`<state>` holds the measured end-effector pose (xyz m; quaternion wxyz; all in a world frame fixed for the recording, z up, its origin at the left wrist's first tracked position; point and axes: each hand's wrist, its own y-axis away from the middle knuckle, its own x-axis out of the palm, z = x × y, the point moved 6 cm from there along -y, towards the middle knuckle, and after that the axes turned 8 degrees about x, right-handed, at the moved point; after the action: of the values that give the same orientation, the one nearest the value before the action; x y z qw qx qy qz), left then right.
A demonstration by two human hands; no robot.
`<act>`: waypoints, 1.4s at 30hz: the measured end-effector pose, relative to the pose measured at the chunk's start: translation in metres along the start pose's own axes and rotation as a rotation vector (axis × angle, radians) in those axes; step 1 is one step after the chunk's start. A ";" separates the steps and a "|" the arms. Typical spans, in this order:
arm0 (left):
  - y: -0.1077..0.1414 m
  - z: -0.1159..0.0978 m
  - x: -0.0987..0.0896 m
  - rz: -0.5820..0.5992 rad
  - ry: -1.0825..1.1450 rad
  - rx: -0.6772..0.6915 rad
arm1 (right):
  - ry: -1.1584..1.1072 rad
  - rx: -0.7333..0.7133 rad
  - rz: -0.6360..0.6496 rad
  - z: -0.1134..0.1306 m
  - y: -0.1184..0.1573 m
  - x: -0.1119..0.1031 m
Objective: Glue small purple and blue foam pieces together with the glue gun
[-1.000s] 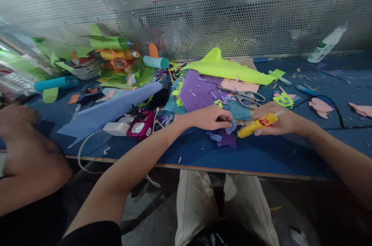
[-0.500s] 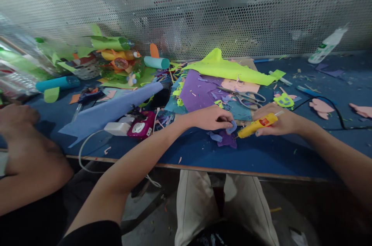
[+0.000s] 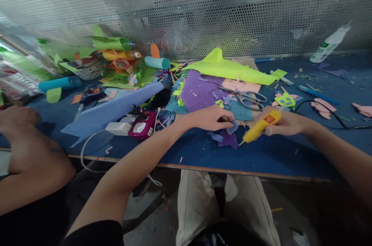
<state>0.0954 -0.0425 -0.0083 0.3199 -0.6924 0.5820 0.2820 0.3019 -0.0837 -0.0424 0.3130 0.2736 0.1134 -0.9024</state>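
Note:
Between the finger and thumb of my left hand (image 3: 216, 118) is a curved lavender felt piece (image 3: 233, 127), pinched just above a purple felt cutout (image 3: 228, 139). Another lavender piece (image 3: 215, 136) lies at that cutout's left edge. My right hand (image 3: 283, 122) is wrapped round a yellow hot glue gun (image 3: 261, 125); its nozzle points down and left, close to the cutout's right side. Scissors (image 3: 250, 98) lie open behind my hands, beside a purple felt sheet (image 3: 199, 90) strewn with scraps.
A magenta power adapter (image 3: 142, 125) with a white plug and cable sits left of my left arm. At far left rests another person's arm (image 3: 31, 145). A white glue bottle (image 3: 329, 44) leans by the mesh panel (image 3: 186, 9). A black cord (image 3: 338, 116) curves at right.
The glue gun's nozzle has moved slightly right and down, off the purple cutout's edge, and the gun is tilted more steeply. My left hand keeps its pinch on the lavender piece.

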 end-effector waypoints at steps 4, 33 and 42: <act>-0.002 0.000 0.001 -0.016 0.026 0.014 | -0.205 -0.073 -0.199 0.002 0.006 -0.025; -0.013 -0.013 0.024 -0.054 -0.089 -0.010 | 0.691 0.078 -0.580 0.021 -0.008 -0.051; -0.013 -0.008 0.022 -0.054 -0.038 -0.036 | 0.700 0.078 -0.559 0.011 -0.008 -0.052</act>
<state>0.1124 -0.0607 -0.0184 0.3260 -0.7081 0.5517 0.2967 0.3262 -0.0553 -0.0040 -0.0106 0.5327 0.2480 -0.8091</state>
